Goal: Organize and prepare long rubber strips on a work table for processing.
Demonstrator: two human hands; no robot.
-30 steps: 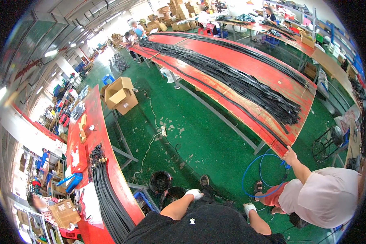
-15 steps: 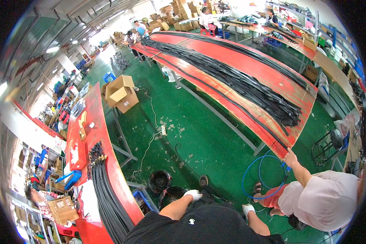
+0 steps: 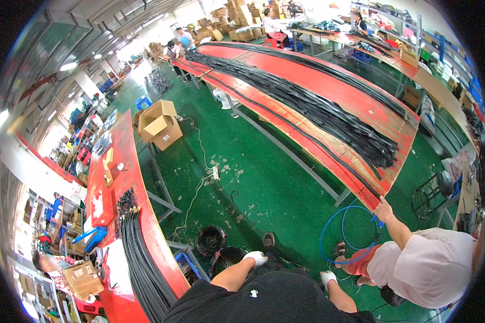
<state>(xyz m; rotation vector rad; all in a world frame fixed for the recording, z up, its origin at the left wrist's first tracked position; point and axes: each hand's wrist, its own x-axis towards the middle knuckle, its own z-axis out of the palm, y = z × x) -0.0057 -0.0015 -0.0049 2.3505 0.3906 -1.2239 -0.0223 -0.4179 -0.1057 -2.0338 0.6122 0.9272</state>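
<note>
My left hand (image 3: 257, 259), in a white glove, rests on my dark trouser leg with its fingers lying along it and nothing seen in them. Lower right, my right hand (image 3: 327, 278), also gloved in white, hangs over the green floor; its fingers are too small and bunched to read. To my right a person in a pale top (image 3: 434, 266) has a hand at the near corner of the long red table, on the end of a black strip (image 3: 355, 173). A blue hoop of tubing (image 3: 323, 229) hangs by that person's forearm.
Many black strips (image 3: 318, 116) lie along the long red table (image 3: 307, 141). Left of me, another red table (image 3: 164, 242) carries a bundle of black tubes (image 3: 137, 264). Two dark buckets (image 3: 210, 239) stand near my feet. An open carton (image 3: 160, 125) and a white power strip (image 3: 216, 172) are farther off.
Almost nothing differs; the view has shifted very slightly. The person seated at the far left has moved a little, and both my hands stay where they were.
</note>
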